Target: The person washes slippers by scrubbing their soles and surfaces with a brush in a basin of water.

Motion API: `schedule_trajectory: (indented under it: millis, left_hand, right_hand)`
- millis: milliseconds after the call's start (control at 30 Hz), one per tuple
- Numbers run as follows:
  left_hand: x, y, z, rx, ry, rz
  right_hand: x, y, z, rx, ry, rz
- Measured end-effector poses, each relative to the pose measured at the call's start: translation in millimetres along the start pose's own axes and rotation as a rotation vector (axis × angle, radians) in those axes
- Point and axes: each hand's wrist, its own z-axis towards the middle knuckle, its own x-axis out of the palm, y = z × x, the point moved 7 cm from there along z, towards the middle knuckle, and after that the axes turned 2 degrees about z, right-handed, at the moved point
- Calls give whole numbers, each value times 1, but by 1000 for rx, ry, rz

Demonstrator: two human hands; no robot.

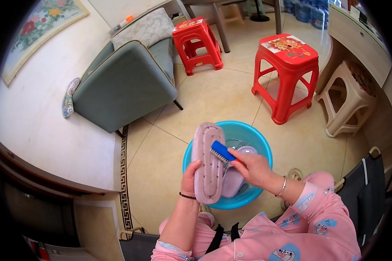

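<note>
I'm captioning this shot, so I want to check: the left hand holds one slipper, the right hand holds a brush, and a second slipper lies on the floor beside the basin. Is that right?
Not quite: the second slipper lies inside the basin, as the head view shows. The left hand does hold one slipper, and the right hand a brush.

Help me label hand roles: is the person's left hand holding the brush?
No, the right hand holds the blue brush, while the left hand holds the pink slipper.
</note>
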Motion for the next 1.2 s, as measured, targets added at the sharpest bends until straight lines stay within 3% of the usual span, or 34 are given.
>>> schedule_trajectory:
  millis: [133,233,300,433,533,600,667,767,833,1000,1200]
  left_hand:
    - [15,8,-2,-72,54,-19]
    - [7,3,0,-44,38,-35]
    - [-11,-10,3,96,-38,-70]
    - [-19,-15,1,110,-55,-86]
    - [-11,-4,0,19,-16,-53]
    - [0,5,1,-69,55,7]
    - [4,9,1,-82,59,21]
    - [7,8,2,-56,39,2]
    - [1,-2,1,30,-11,-56]
    - [-22,-14,2,125,-83,-76]
    - [2,3,0,-13,-4,-48]
  right_hand:
    - [-5,-8,7,45,-15,-13]
    - [-6,1,3,2,18,-13]
    - [6,12,-6,-7,178,-7]
    - [13,18,-12,-26,226,74]
    - [9,10,-5,-5,151,27]
    - [-1,-2,1,4,-12,24]
    - [-8,-4,7,42,-9,3]
    - [-6,-7,7,108,85,-9]
    - [4,2,-3,-20,113,-1]
    - [13,18,-13,-20,253,121]
    - [0,-4,3,-7,18,2]
